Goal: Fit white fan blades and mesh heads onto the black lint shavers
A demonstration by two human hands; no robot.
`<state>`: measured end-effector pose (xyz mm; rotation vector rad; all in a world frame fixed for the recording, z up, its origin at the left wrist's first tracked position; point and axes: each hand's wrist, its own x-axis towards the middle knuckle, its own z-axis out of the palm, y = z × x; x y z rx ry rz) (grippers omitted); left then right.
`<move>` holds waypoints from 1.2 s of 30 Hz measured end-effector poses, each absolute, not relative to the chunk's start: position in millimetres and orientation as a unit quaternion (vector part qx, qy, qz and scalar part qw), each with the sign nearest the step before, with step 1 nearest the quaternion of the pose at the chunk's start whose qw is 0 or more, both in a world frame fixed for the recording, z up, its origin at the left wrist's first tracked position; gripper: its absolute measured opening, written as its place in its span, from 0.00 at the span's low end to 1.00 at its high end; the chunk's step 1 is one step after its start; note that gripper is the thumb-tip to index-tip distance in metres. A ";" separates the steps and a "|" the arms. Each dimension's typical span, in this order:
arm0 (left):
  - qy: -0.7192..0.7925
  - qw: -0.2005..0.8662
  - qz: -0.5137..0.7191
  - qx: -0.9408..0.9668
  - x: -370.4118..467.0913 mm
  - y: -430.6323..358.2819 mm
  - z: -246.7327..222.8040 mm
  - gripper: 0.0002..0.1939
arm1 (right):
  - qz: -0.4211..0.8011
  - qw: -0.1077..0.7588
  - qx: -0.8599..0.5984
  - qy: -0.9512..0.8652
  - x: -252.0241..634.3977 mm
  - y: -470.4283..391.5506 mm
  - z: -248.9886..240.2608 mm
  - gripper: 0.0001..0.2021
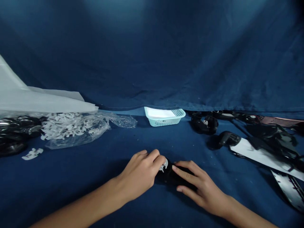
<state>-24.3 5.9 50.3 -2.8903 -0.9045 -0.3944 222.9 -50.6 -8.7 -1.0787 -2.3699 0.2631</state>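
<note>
My left hand (143,171) is closed in a pinch on a small white plastic piece (163,165), pressed against one end of a black plastic part (169,177). Most of the white piece is hidden by my fingers. My right hand (201,185) grips the black part from the other side, thumb in front and fingers across its top. The black part lies low over the blue cloth, its outline partly covered by both hands.
A pale blue basket (165,121) stands behind my hands. At left lie a clear bag of white plastic pieces (68,126), one loose white piece (32,154) and glossy black parts (11,136). Black parts (204,123) and a white strip (263,155) lie at right. A blue curtain (152,57) hangs behind.
</note>
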 end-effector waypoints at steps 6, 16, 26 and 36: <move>-0.299 0.036 -0.118 -0.946 -23.9 6.1 51.6 0.16 | 0.100 0.270 -0.387 -0.876 223.3 -50.9 -10.2 0.26; -0.281 0.044 -0.120 -0.951 -24.0 9.5 46.7 0.17 | 0.104 0.267 -0.396 -0.872 223.0 -50.7 -9.6 0.25; -0.302 0.067 -0.117 -0.944 -21.6 4.1 40.9 0.18 | 0.099 0.266 -0.397 -0.873 221.3 -53.9 -11.2 0.26; -0.317 0.003 -0.093 -0.944 -24.3 5.3 65.6 0.14 | 0.070 0.281 -0.389 -0.874 219.5 -54.2 -13.1 0.27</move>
